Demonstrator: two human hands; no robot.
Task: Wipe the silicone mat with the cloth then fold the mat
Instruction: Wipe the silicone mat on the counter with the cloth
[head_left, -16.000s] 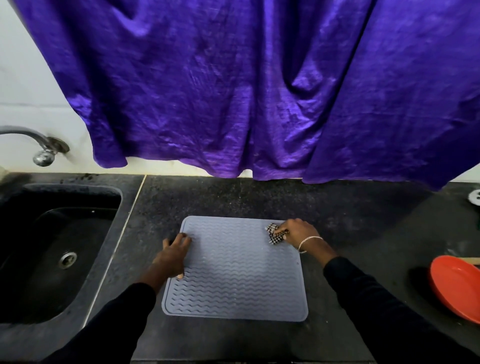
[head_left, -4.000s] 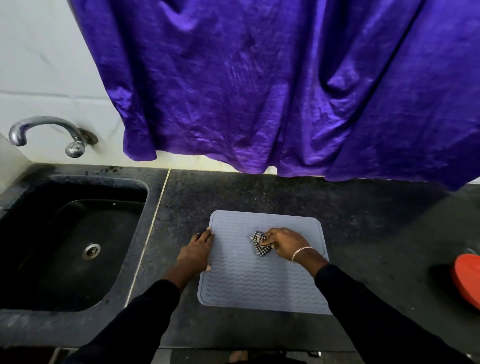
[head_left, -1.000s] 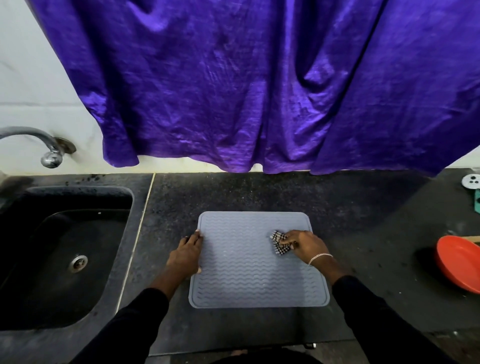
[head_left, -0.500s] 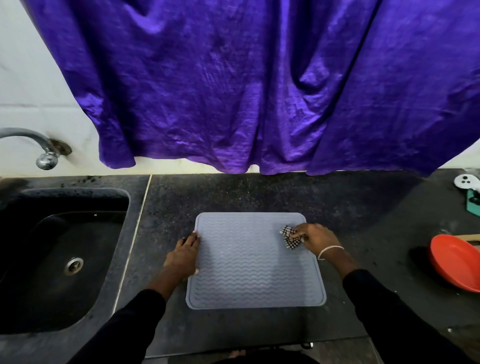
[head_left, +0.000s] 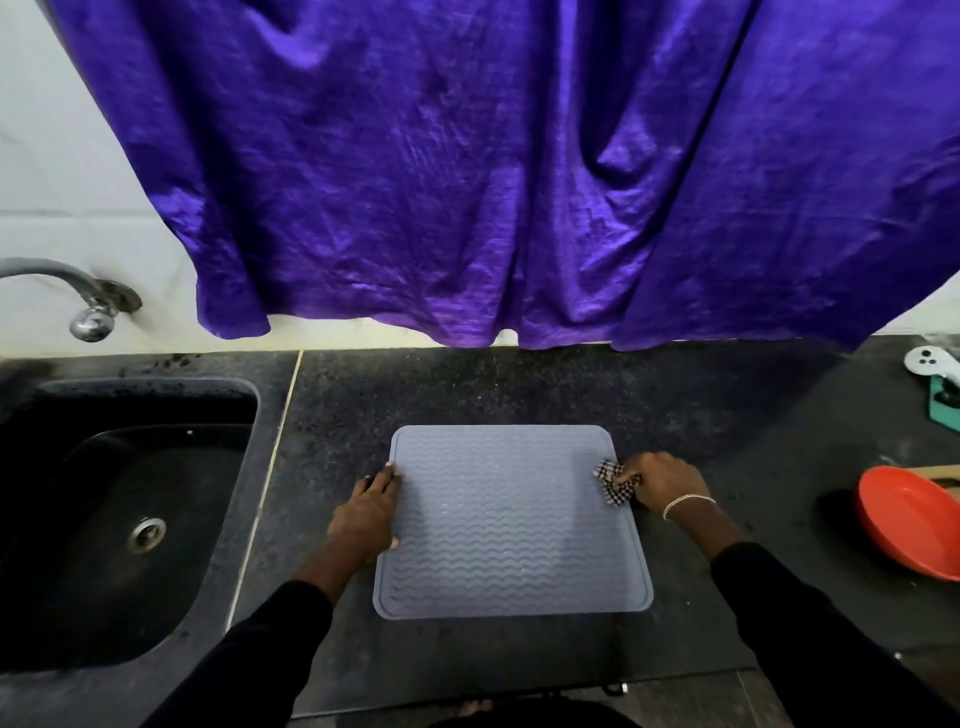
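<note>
Two black sleeves reach in from 6 o'clock. The left hand (head_left: 366, 512) lies flat, fingers straight, on the 9 o'clock edge of the grey silicone mat (head_left: 509, 525). The right hand (head_left: 662, 480) (a bracelet at its wrist) pinches a bunched checked cloth (head_left: 614, 483) on the mat's 3 o'clock edge. The mat lies unfolded on a dark counter (head_left: 519, 384). A black sink (head_left: 130, 519) sits at 9 o'clock and a red plate (head_left: 909, 530) at 3 o'clock. A purple curtain (head_left: 467, 156) hangs at 12 o'clock.

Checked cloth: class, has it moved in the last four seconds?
Yes. Against the mat, the checked cloth has gone rightward, from mid-mat to the right edge, gripped by the right hand.
</note>
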